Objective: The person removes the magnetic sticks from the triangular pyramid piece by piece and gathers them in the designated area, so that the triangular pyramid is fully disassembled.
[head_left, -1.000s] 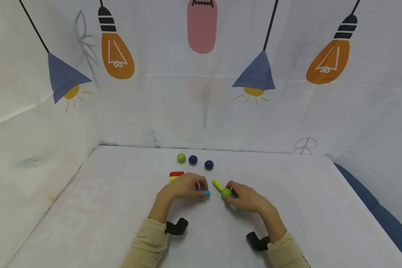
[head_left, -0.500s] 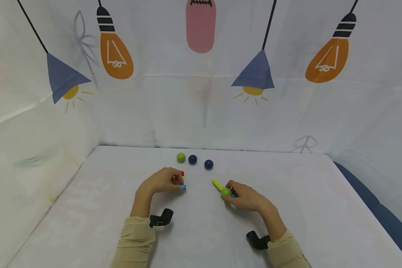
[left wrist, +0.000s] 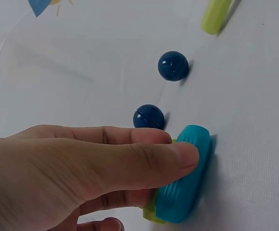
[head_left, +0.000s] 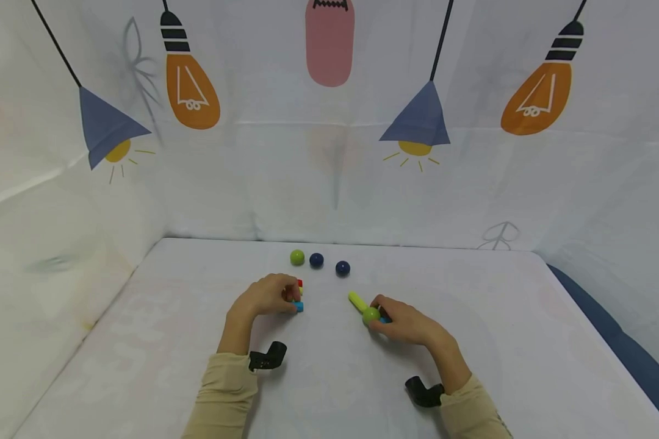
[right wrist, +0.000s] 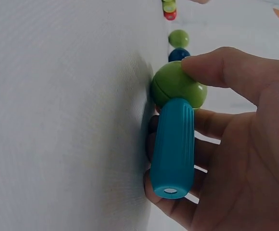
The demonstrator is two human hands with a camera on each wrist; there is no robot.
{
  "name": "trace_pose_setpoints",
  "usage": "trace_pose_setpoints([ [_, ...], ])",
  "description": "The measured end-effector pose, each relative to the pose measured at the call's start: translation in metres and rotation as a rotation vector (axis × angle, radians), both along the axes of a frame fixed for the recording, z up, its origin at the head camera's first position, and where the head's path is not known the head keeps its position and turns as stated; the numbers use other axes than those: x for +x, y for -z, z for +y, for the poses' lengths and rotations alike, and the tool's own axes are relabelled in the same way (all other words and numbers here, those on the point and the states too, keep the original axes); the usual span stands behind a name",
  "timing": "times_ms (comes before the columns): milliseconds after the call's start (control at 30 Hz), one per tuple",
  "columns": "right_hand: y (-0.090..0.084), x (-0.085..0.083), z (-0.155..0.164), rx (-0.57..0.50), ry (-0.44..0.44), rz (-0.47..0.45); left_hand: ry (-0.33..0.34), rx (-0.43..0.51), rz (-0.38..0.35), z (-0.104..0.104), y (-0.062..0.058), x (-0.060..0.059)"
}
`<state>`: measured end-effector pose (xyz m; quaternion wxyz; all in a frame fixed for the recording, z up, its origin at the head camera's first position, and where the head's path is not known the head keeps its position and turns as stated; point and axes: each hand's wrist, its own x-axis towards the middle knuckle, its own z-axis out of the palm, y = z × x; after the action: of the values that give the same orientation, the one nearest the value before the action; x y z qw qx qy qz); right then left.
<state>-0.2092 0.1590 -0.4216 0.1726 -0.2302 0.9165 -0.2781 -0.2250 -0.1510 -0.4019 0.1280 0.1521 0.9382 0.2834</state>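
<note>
My left hand (head_left: pixel 269 296) pinches a blue rod (left wrist: pixel 180 204) with the thumb on its side. Right against that rod lies a yellow-green rod (left wrist: pixel 153 211), partly covered by the fingers. Only the end of a red rod (head_left: pixel 299 283) shows past the left hand. My right hand (head_left: pixel 403 321) grips a green ball (right wrist: pixel 171 86) between thumb and fingers. A blue rod (right wrist: pixel 174 149) joins the ball on the palm side, and a yellow rod (head_left: pixel 357 301) extends from it away to the upper left.
At the back of the white table (head_left: pixel 472 305) another green ball (head_left: pixel 297 257) and two navy balls (head_left: pixel 316 260) lie in a loose row. Behind the table hangs a white cloth (head_left: pixel 285 183) printed with lamps. Black wrist cameras (head_left: pixel 268 355) stick out from both wrists.
My left hand has carried the blue rod leftward from near the middle to beside the red and yellow-green rods, and has barely moved in the last half second. My right hand stays put.
</note>
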Motion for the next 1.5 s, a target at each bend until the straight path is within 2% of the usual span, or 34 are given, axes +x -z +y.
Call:
trace_pose_setpoints([
  [233, 0.000, 0.000, 0.002, 0.000, -0.026, 0.018, 0.060, 0.007, 0.009, 0.000, -0.003, 0.001],
  [367, 0.001, -0.001, 0.002, -0.004, -0.020, 0.011, 0.131, 0.043, 0.081, 0.007, -0.008, 0.001],
  [533, 0.003, -0.001, 0.004, -0.030, -0.047, -0.006, 0.238, 0.092, 0.178, 0.033, -0.004, 0.002],
  [700, 0.002, -0.002, 0.009, -0.065, -0.118, -0.003, 0.328, 0.058, 0.196, 0.068, 0.006, 0.006],
  [833, 0.000, -0.001, 0.012, -0.080, -0.145, 0.007, 0.343, -0.051, 0.214, 0.087, 0.016, 0.009],
  [967, 0.001, -0.001, 0.013, -0.081, -0.156, 0.026, 0.309, -0.133, 0.256, 0.093, 0.022, 0.009],
  [1100, 0.002, -0.001, 0.010, -0.072, -0.156, 0.037, 0.291, -0.123, 0.253, 0.091, 0.025, 0.009],
  [1300, 0.003, -0.002, 0.011, -0.066, -0.163, 0.045, 0.344, -0.065, 0.210, 0.085, 0.025, 0.007],
  [1500, 0.004, -0.003, 0.015, -0.078, -0.181, 0.033, 0.410, -0.053, 0.190, 0.082, 0.023, 0.006],
])
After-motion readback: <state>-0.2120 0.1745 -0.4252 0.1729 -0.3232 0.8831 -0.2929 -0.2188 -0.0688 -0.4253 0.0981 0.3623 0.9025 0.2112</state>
